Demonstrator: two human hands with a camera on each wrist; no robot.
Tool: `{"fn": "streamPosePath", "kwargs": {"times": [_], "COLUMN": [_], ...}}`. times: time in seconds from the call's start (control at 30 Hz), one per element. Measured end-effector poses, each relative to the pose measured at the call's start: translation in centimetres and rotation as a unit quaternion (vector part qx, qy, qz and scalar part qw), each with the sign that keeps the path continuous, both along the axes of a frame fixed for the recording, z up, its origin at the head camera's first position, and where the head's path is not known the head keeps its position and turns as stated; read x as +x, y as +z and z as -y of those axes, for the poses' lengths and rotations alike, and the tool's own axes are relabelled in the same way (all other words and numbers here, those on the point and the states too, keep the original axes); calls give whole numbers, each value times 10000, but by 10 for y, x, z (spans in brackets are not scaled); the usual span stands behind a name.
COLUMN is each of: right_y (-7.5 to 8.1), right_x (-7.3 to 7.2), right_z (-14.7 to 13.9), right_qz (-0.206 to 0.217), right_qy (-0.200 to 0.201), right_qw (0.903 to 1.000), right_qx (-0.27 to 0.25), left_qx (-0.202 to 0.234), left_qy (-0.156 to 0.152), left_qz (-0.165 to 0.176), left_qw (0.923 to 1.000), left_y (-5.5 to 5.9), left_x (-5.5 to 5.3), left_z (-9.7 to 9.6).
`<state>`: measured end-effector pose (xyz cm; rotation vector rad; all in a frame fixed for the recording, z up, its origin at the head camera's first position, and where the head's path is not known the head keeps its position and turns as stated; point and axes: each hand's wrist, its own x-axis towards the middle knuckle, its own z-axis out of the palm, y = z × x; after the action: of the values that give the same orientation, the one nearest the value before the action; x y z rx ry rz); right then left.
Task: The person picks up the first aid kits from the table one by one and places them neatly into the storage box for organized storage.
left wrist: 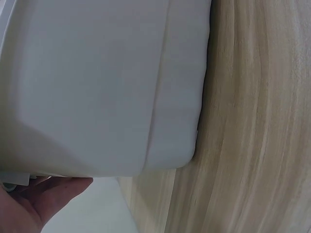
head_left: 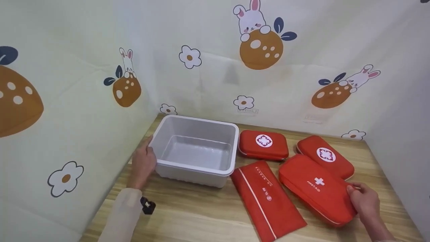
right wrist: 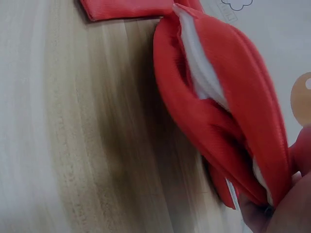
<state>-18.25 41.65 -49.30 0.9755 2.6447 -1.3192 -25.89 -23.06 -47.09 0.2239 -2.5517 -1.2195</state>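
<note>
At the left side of an empty light grey plastic bin [head_left: 195, 179], my left hand [head_left: 144, 164] grips the rim near the front corner. The bin's outer wall [left wrist: 92, 87] fills much of the left wrist view, with part of the left hand [left wrist: 46, 201] at its edge. My right hand [head_left: 366, 200] pinches the right end of a soft red first aid pouch [head_left: 315, 196] marked with a white cross. In the right wrist view, the pouch [right wrist: 257, 97] gapes along its side, showing a white zipper strip. Some of the right fingers are hidden behind it.
Right of the bin lies a red hard case [head_left: 263, 151] with a white round emblem. A second such case [head_left: 341, 164] sits partly behind the pouch. A flat red folder-like pouch [head_left: 268, 208] lies in front. Printed cloth walls [head_left: 208, 84] enclose the wooden table [head_left: 188, 215].
</note>
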Motion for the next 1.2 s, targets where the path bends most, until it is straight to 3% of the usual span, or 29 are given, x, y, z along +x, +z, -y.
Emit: {"fn": "streamPosePath", "kwargs": {"times": [0.33, 0.5, 0.63, 0.87, 1.2], "right_y": [5, 10, 17, 24, 38], "right_x": [-2, -5, -7, -9, -17], "right_z": [9, 16, 21, 32, 50], "right_qz": [-437, -430, -397, -508, -527], "right_qy": [-295, -354, -338, -149, -25], "right_qw": [9986, 9973, 9954, 9956, 9924], "right_qx": [-38, -481, -807, -771, -1114], "left_qx": [94, 70, 71, 109, 143], "left_qy": [59, 91, 112, 154, 105], "left_qz": [-59, -214, -225, -258, -163], "left_qw": [9999, 9997, 9997, 9995, 9997], "left_y": [-1, -3, -3, -2, -1], "left_x": [0, -1, -1, 0, 1], "left_z": [1, 1, 0, -1, -1]}}
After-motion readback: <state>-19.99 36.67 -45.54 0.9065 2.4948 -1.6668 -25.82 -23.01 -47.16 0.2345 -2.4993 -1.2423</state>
